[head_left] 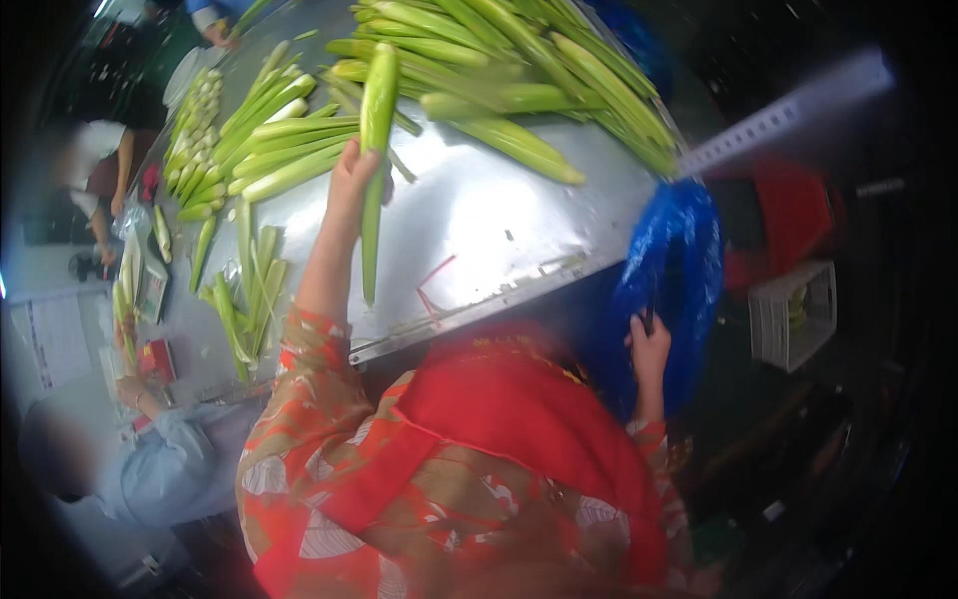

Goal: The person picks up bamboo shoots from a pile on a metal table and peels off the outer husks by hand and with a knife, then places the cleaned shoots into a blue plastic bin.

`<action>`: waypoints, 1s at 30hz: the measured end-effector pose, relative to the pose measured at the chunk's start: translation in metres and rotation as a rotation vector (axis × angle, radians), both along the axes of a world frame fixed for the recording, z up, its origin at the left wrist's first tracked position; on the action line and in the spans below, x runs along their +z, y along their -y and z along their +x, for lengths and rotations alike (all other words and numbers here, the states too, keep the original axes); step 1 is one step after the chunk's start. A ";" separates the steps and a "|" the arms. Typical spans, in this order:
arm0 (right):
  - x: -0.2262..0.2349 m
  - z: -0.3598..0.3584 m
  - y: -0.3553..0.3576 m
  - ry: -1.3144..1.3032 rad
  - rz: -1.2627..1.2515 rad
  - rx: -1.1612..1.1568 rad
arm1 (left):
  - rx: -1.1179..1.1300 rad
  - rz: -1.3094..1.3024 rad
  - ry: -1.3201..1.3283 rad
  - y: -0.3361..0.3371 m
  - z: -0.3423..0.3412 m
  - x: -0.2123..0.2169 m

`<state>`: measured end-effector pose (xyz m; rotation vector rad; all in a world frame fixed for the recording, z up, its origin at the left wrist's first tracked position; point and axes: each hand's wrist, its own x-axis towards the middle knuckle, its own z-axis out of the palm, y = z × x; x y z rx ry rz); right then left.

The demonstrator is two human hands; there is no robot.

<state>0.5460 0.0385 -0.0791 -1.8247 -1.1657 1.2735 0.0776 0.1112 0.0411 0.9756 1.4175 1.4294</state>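
Note:
My left hand [351,182] is closed round a long green vegetable stalk [379,95], held upright over the metal table [469,220], its thin end hanging down. At the front right, beside a blue plastic bag [679,235], my right hand [649,347] grips the dark handle of a knife [650,321]. Its thin blade is hard to make out against the blue plastic. Many untrimmed stalks [524,145] lie heaped at the far side of the table. Left of my left hand are piles of shorter cut stalks [294,165].
Loose leaf pieces [259,290] and red ties [429,290] lie near the front edge. At the left, a co-worker in a light blue top [165,459] handles stalks beside a scale [152,290]. Others work farther off. A white crate [793,314] stands on the right.

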 end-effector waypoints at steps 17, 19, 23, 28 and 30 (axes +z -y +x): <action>0.128 0.006 -0.008 -0.658 0.234 0.053 | -1.129 -0.255 0.006 0.039 0.267 -0.006; 0.123 0.011 0.002 -0.617 0.250 0.019 | -1.064 -0.165 -0.135 0.039 0.286 -0.009; 0.113 0.041 0.010 -0.383 0.343 0.016 | -1.006 -0.171 -0.232 0.040 0.302 -0.011; 0.083 0.043 0.018 -0.020 0.334 0.000 | -1.004 -0.149 -0.326 0.042 0.314 -0.023; 0.086 0.042 0.017 0.065 0.344 0.019 | -1.003 -0.159 -0.363 0.042 0.317 -0.024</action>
